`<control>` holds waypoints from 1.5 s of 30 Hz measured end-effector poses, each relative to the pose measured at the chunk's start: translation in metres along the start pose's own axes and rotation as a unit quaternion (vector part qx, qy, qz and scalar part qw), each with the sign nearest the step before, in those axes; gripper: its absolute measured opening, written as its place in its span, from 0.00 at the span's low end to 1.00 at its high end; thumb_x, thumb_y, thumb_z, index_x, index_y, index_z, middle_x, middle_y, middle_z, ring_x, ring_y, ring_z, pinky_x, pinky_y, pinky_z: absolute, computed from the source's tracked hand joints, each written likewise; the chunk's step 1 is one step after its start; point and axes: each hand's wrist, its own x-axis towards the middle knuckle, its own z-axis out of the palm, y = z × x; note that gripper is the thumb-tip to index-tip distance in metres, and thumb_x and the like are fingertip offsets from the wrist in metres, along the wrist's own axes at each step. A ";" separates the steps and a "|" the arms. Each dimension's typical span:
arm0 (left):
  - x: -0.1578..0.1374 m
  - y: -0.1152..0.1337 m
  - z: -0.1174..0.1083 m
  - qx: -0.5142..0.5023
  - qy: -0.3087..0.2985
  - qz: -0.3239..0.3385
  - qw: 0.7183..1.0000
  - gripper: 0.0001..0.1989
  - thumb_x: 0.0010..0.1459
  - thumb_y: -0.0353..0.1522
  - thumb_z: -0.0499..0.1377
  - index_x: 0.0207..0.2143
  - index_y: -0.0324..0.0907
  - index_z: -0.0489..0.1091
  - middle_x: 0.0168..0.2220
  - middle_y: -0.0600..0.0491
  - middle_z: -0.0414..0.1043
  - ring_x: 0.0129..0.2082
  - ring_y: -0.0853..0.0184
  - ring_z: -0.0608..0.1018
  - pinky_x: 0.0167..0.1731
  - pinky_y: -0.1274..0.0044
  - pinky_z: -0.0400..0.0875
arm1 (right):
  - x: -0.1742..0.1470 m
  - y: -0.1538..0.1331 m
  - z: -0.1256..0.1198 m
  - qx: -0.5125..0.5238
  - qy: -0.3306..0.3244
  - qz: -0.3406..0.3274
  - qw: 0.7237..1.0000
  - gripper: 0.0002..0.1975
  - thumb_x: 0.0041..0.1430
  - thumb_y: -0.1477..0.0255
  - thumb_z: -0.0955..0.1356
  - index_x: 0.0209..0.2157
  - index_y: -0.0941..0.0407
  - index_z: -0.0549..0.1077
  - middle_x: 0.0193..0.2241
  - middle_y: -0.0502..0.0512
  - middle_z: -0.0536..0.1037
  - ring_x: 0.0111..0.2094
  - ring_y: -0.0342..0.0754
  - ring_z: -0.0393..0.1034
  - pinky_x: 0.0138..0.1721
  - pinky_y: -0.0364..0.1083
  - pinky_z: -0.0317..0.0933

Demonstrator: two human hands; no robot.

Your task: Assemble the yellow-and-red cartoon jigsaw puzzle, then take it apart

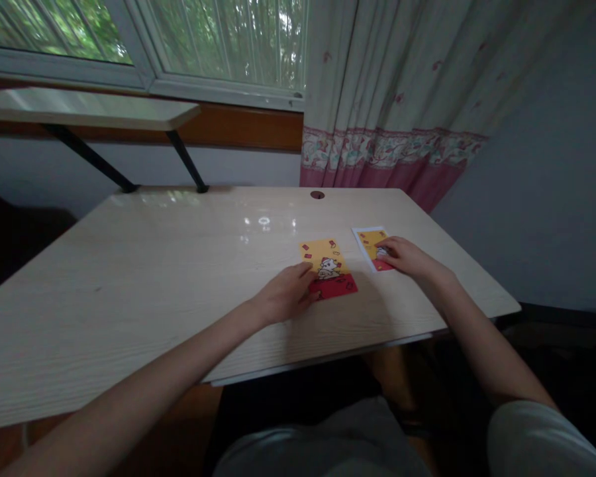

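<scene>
My left hand (289, 293) has its fingers curled over the left edge of a yellow-and-red paper envelope (322, 252) printed with a white cartoon animal and small red packets. To the right, my right hand (408, 257) grips the right side of a smaller yellow-and-red printed paper (370, 238) with a white border. Its fingertips cover part of the white figure printed there. Both papers are at the tabletop, side by side with a narrow gap between them. The undersides of both papers are hidden.
The pale wood-grain desk (144, 278) has a round cable hole (317, 195) near its back edge. A raised shelf (89, 109) on black legs stands at the back left. Behind are a window (223, 40) and a floral curtain (377, 86); a wall is at right.
</scene>
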 end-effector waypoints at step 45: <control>0.213 0.127 0.094 0.029 0.073 0.051 0.996 0.23 0.66 0.42 0.42 0.53 0.37 0.63 0.56 0.40 0.63 0.59 0.57 0.62 0.56 0.58 0.57 | 0.068 0.123 -0.023 -0.078 -0.012 0.205 0.976 0.17 0.57 0.69 0.67 0.48 0.58 0.75 0.44 0.60 0.79 0.41 0.50 0.74 0.42 0.45 0.66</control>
